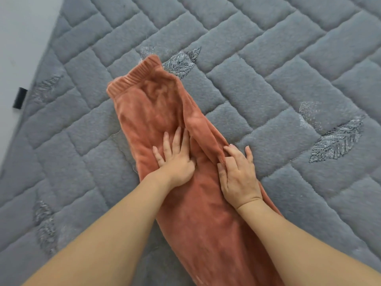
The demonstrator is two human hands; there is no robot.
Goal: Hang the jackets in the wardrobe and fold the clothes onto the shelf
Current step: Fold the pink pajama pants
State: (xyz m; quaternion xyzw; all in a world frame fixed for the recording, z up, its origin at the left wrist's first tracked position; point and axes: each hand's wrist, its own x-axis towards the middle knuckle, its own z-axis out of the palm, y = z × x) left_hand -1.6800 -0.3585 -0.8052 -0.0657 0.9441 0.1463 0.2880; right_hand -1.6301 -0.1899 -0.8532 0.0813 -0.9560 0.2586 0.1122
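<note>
Both hands (206, 170) flat on prob. fleece trousers (165, 112)

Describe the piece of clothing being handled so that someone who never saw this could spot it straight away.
A grey quilted bedcover with embroidered feathers fills the view. On it, running lengthwise away from the person, lies the rust-orange fleece garment, with the left hand and right hand on it. It is the only warm-coloured thing there, with a ribbed band at its far end.
</note>
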